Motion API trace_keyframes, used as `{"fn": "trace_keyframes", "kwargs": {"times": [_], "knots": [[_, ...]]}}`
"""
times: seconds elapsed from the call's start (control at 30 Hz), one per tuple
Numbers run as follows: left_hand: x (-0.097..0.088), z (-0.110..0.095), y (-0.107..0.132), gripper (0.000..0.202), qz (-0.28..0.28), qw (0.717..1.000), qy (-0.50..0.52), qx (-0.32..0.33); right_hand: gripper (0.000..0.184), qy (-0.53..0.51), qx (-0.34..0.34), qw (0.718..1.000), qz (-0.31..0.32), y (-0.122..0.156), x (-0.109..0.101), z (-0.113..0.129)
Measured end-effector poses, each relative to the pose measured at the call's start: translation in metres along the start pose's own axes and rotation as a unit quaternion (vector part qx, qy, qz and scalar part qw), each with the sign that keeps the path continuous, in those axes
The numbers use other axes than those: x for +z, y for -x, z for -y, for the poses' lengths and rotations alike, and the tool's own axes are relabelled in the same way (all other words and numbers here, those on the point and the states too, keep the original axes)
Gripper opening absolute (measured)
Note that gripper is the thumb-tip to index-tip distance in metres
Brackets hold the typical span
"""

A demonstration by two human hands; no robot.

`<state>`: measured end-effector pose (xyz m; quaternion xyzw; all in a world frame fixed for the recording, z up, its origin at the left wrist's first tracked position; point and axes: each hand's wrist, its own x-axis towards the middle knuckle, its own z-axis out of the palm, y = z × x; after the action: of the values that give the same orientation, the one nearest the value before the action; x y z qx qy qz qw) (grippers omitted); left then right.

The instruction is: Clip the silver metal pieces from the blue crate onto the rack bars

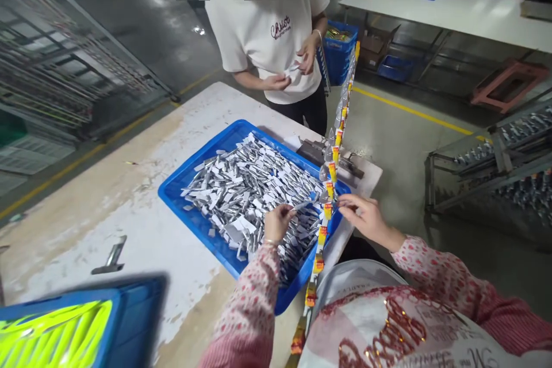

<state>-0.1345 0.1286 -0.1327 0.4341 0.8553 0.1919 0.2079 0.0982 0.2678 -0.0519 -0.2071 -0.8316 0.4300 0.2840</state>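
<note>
My left hand (279, 223) is over a blue tray (200, 236), pinching a slim silver piece (304, 204) that points toward a long bar of yellow-and-red clips (332, 172). Heaped in the tray are several silver pieces with white tags (254, 184). On the bar's other side, my right hand (364, 217) has its fingertips drawn together close to the clips. What those fingertips hold, if anything, is too small to make out. Clear, shiny pieces (345, 92) hang along the far part of the bar.
A co-worker in a white shirt (267, 29) stands across the worn table (142, 201), hands at the waist. A blue crate of bright yellow pieces (140, 305) and a metal clamp (111, 259) are at left. Metal racks (500, 149) stand right.
</note>
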Motion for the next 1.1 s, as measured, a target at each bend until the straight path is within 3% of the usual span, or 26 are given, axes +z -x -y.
{"fn": "trace_keyframes", "kwargs": {"times": [0.07,0.2,0.3,0.37,0.43,0.47,0.57,0.6,0.63,0.7,0.8,0.87,0.97,1.03,1.1], "knots": [[-0.029,-0.014,0.021,0.025,-0.03,0.997,0.063,0.009,0.018,-0.008,-0.017,0.999,-0.037,-0.002,-0.01,0.02],[-0.08,-0.063,0.068,0.025,-0.089,0.951,0.266,0.129,0.039,-0.004,-0.11,0.99,0.093,-0.011,-0.018,0.068],[-0.102,-0.094,0.091,0.016,-0.107,0.939,0.249,0.214,0.023,-0.011,-0.169,0.978,0.12,-0.016,-0.012,0.086],[-0.109,-0.104,0.099,0.016,-0.114,0.947,0.197,0.228,0.017,-0.068,-0.136,0.982,0.109,-0.016,-0.005,0.085],[-0.113,-0.108,0.103,0.025,-0.085,0.949,0.186,0.242,0.019,-0.199,-0.028,0.97,0.139,-0.014,0.002,0.079],[-0.113,-0.108,0.104,0.032,-0.051,0.943,0.204,0.258,0.023,-0.281,0.04,0.943,0.172,-0.012,0.005,0.076],[-0.113,-0.111,0.106,0.054,0.08,0.896,0.313,0.304,0.037,-0.479,0.184,0.812,0.279,-0.006,0.014,0.069],[-0.113,-0.112,0.105,0.058,0.104,0.882,0.344,0.304,0.04,-0.508,0.2,0.784,0.293,-0.005,0.015,0.068],[-0.112,-0.112,0.104,0.06,0.1,0.879,0.364,0.291,0.04,-0.521,0.206,0.776,0.289,-0.004,0.015,0.067],[-0.11,-0.113,0.101,0.053,0.021,0.903,0.355,0.24,0.034,-0.501,0.188,0.811,0.236,-0.006,0.011,0.066],[-0.108,-0.113,0.097,0.026,-0.124,0.943,0.232,0.204,0.022,-0.332,0.086,0.928,0.146,-0.014,0.001,0.07],[-0.107,-0.113,0.096,0.018,-0.134,0.951,0.145,0.236,0.017,-0.166,-0.025,0.978,0.123,-0.021,-0.004,0.075],[-0.107,-0.113,0.094,0.022,-0.112,0.953,0.054,0.275,0.017,-0.018,-0.15,0.98,0.126,-0.027,-0.004,0.084],[-0.108,-0.111,0.092,0.018,-0.126,0.952,0.034,0.277,0.019,-0.014,-0.156,0.981,0.111,-0.025,-0.001,0.085],[-0.109,-0.107,0.088,0.012,-0.158,0.951,0.078,0.254,0.024,-0.043,-0.11,0.991,0.058,-0.018,0.003,0.078]]}}
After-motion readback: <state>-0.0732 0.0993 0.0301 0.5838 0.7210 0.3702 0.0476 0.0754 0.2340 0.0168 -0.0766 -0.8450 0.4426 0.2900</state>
